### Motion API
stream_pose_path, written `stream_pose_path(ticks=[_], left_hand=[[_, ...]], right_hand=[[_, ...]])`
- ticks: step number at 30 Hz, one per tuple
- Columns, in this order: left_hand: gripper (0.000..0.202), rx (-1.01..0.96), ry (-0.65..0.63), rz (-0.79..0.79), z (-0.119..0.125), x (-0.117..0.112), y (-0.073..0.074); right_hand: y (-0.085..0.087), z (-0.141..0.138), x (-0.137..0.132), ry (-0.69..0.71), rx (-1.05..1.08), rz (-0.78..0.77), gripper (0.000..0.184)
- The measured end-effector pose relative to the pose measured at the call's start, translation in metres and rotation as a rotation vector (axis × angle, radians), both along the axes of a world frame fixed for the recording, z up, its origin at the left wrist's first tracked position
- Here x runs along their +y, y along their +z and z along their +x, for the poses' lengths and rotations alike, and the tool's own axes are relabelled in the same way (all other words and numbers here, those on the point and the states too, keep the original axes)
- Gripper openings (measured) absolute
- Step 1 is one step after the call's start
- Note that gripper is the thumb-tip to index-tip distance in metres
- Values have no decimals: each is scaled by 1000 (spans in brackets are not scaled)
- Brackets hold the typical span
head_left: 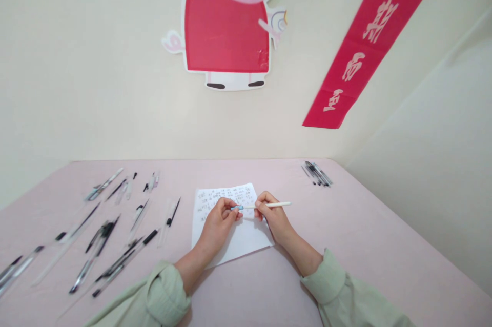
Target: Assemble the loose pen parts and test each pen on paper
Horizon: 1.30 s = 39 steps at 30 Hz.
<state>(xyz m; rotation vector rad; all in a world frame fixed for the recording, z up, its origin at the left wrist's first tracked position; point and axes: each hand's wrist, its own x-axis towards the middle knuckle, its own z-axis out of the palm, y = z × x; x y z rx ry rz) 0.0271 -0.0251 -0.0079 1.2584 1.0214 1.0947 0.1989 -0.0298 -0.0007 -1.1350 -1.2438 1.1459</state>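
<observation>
Up on the cream-coloured wall (pixel 96 55), there's a flat cartoon pig cutout (pixel 226 29) in a bright red dress, curly pink tail out left, two black shoes below, head cropped! And to its right, a long red banner (pixel 363 53) with pale characters slants down toward the pale pink surface (pixel 369 229).

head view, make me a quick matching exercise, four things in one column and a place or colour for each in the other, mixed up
1. white pen
2. paper
3. banner
4. sleeves

A. on the wall
B. pale green
C. in the right hand
D. on the table

Pairs: 1-C, 2-D, 3-A, 4-B
</observation>
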Motion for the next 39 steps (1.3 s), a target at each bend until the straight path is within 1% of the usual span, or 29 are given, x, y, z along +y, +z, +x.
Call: stream_pose_path(ticks=[7, 14, 16, 19, 21, 23, 28, 35, 39], left_hand=[[20, -21, -162, 64, 5, -3, -4], [18, 155, -166, 87, 4, -9, 3], [18, 186, -157, 100, 4, -9, 3], [19, 198, -151, 83, 4, -10, 3], [21, 221, -163, 78, 4, -11, 3], [24, 262, -183, 98, 4, -12, 4], [29, 317, -217, 133, 2, -13, 4], [27, 283, -233, 127, 2, -13, 8], [26, 271, -225, 121, 2, -12, 8]], right_hand=[[-1, -2, 1, 64, 13, -15, 23], [-3, 0, 2, 135, 54, -35, 31], [-5, 1, 3, 111, 98, -48, 33], [-6, 2, 4, 31, 172, -57, 32], [-5, 3, 4, -28, 206, -66, 31], [-4, 3, 5, -54, 223, -78, 31], [-3, 3, 5, -19, 246, -88, 31], [-3, 2, 5, -18, 196, -69, 31], [-4, 2, 5, -19, 171, -57, 31]])
